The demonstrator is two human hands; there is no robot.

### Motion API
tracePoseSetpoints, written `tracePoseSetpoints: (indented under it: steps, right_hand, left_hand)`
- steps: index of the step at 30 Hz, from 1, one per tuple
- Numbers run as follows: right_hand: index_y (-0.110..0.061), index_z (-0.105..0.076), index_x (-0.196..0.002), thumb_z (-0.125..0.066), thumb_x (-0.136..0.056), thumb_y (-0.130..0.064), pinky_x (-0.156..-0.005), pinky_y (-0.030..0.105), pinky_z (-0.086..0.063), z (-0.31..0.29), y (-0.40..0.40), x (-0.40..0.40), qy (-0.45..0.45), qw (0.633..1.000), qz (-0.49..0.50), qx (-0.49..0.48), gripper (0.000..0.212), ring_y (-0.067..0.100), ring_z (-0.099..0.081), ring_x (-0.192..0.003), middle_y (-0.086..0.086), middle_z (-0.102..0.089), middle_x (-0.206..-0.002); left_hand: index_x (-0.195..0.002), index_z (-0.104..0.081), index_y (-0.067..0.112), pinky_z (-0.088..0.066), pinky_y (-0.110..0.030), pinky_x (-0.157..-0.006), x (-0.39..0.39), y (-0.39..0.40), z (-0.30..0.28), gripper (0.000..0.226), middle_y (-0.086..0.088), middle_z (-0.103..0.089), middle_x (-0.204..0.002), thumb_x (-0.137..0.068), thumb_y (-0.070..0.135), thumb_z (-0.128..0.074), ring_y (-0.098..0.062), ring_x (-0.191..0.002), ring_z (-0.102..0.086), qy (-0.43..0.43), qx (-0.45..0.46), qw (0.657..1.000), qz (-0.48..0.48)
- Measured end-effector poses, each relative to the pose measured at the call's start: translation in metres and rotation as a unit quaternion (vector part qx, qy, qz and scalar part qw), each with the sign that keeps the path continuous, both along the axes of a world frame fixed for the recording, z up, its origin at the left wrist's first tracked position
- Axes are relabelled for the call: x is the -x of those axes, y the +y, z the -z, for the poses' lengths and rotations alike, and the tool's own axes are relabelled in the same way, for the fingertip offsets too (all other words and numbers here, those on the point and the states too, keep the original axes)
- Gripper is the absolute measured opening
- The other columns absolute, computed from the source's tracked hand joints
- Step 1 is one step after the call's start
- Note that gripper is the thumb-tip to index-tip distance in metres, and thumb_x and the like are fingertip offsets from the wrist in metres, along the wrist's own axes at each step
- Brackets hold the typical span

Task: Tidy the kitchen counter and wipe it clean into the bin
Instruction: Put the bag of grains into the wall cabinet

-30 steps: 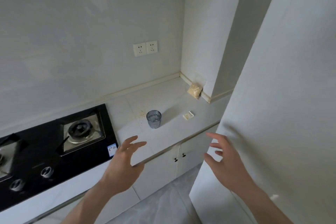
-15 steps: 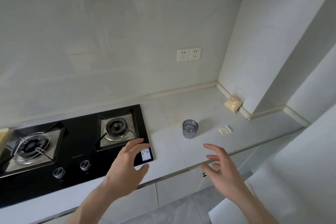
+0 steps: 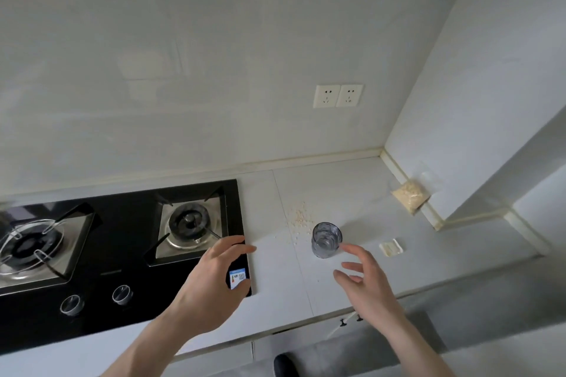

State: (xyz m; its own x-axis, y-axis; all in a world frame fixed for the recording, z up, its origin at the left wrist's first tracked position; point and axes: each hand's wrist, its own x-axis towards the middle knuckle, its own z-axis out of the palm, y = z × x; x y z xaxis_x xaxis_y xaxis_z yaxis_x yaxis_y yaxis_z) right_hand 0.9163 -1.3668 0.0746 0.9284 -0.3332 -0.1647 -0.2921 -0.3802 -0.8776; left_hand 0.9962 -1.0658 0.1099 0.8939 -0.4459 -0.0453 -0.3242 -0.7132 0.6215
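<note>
A clear grey glass [image 3: 326, 240] stands upright on the pale kitchen counter [image 3: 337, 187]. Spilled grains [image 3: 299, 218] lie scattered just left of it. My right hand [image 3: 366, 283] hovers close in front of the glass, fingers spread, holding nothing. My left hand [image 3: 216, 280] hangs over the front right corner of the black gas hob [image 3: 122, 254], fingers relaxed and empty. A small bag of grains [image 3: 410, 195] leans in the back right corner. A small white packet [image 3: 391, 246] lies right of the glass. No bin is in view.
Two wall sockets [image 3: 338, 96] sit above the counter. A white wall [image 3: 477, 86] closes the counter's right end. White cabinet doors with dark knobs [image 3: 349, 320] run below the counter edge. A dark shoe tip [image 3: 284, 364] shows on the floor.
The view has swung left and closer to the counter, bringing the whole hob into sight. Both hands have moved forward; my right hand now nears the glass.
</note>
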Motion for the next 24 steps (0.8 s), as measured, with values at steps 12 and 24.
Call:
tracePoseSetpoints:
  steps: [12,24]
  right_hand:
    - [-0.027,-0.059,-0.128,-0.064,-0.088,-0.012,-0.076,0.012,-0.045,0.029,-0.1,-0.166,0.011,0.998,0.038,-0.041,0.043,0.004,-0.065,-0.104,-0.014,-0.061,-0.129]
    - [-0.01,-0.04,-0.147,-0.065,-0.085,-0.011,-0.104,0.038,-0.042,0.073,-0.268,-0.242,0.132,0.961,0.216,0.11,0.067,0.036,-0.054,-0.126,0.016,-0.034,-0.151]
  left_hand:
    - [-0.138,-0.051,0.045,-0.044,-0.031,-0.11,-0.088,-0.084,-0.002,0.056,0.023,-0.036,-0.153,-0.089,0.029,-0.073,-0.01,-0.132,-0.049,0.024,0.006,0.999,-0.048]
    - [-0.139,-0.05,0.045,-0.035,-0.029,-0.114,-0.121,-0.108,0.005,0.055,0.023,-0.038,-0.152,-0.09,0.033,-0.072,-0.006,-0.138,-0.042,0.038,-0.026,0.996,-0.07]
